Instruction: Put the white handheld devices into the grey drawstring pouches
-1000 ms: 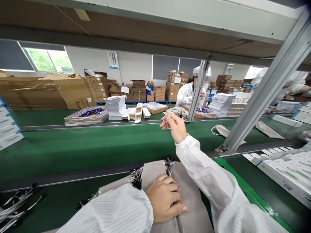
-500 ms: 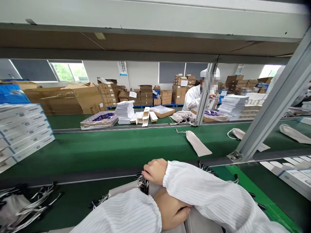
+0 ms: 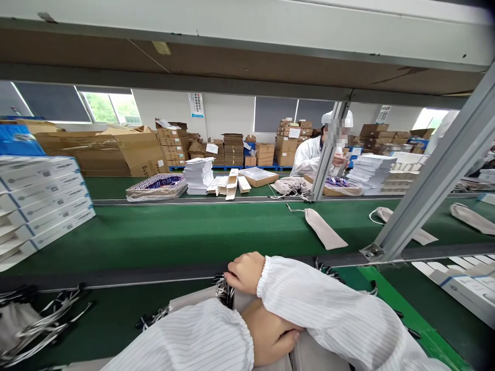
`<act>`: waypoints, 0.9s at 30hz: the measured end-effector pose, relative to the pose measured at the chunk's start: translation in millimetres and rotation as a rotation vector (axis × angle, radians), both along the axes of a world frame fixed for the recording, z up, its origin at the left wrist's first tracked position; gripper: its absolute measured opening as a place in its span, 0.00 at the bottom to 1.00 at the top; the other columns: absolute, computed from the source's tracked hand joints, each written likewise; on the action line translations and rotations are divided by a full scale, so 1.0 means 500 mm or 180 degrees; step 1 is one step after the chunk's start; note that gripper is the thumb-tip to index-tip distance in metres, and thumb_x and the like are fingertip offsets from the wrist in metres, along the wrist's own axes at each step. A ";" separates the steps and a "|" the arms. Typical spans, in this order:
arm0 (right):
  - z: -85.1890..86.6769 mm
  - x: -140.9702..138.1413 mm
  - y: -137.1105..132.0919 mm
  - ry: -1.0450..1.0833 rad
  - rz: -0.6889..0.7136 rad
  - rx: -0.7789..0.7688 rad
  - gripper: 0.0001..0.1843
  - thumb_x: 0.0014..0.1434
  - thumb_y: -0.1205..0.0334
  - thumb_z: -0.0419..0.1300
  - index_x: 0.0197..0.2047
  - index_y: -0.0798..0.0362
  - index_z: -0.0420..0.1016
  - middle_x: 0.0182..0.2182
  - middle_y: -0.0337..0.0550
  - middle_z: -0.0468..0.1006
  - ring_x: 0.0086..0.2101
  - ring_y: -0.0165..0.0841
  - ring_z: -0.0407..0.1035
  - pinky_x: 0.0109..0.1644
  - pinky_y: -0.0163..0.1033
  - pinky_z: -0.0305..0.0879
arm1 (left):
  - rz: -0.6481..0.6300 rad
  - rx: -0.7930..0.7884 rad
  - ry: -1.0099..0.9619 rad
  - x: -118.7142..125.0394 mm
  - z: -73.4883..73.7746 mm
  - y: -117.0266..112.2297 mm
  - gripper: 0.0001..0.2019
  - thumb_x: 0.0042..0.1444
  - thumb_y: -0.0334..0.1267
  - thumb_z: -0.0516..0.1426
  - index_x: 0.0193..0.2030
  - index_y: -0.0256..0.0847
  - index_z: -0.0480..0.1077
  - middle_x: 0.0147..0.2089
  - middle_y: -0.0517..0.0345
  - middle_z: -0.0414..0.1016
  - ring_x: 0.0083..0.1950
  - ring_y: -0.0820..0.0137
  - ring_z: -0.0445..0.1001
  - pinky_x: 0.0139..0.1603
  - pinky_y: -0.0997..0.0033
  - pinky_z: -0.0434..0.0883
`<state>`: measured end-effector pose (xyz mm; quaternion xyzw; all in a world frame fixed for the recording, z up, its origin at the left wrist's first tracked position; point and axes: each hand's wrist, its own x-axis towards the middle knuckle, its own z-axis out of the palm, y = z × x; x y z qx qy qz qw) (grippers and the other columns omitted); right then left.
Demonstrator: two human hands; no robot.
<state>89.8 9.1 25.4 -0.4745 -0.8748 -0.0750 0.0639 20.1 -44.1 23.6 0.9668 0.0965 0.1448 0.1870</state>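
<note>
3 pouches [image 3: 325, 229] are already lying on the belt [image 3: 193, 229] while a stack [image 3: 311, 353] is waiting on the tabletop [image 3: 116, 309], left hand [image 3: 266, 332] resting on it, right hand [image 3: 244, 273] curling at the cords [image 3: 223, 292], though whether either is gripping I cannot tell.

1 head-worn view, facing forward, angled down

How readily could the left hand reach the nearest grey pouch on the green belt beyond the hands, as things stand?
Probably not directly: the right sleeve crosses over the left hand, lying between it and the pouch. That arm would likely have to shift first.
</note>
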 end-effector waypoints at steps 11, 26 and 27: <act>-0.003 0.004 -0.017 0.0187 0.0564 0.0360 0.09 0.49 0.59 0.47 0.27 0.54 0.62 0.24 0.38 0.69 0.26 0.30 0.63 0.25 0.33 0.50 | 0.0291 -0.0158 0.0114 0.004 -0.018 -0.016 0.13 0.50 0.36 0.49 0.44 0.50 0.60 0.48 0.69 0.63 0.48 0.70 0.62 0.43 0.76 0.61; -0.006 0.001 -0.016 0.0165 0.0279 0.0235 0.12 0.53 0.57 0.44 0.28 0.53 0.63 0.24 0.38 0.68 0.25 0.30 0.63 0.24 0.33 0.48 | 0.0235 -0.0147 0.0101 0.001 0.002 -0.016 0.11 0.51 0.34 0.48 0.42 0.47 0.61 0.49 0.67 0.63 0.50 0.71 0.60 0.48 0.76 0.57; -0.006 0.000 -0.016 0.0167 0.0266 0.0222 0.12 0.53 0.57 0.44 0.27 0.54 0.63 0.24 0.39 0.68 0.25 0.30 0.63 0.24 0.33 0.48 | 0.0204 -0.0135 0.0085 0.001 0.001 -0.015 0.11 0.51 0.35 0.48 0.42 0.47 0.61 0.48 0.67 0.63 0.49 0.70 0.61 0.47 0.76 0.58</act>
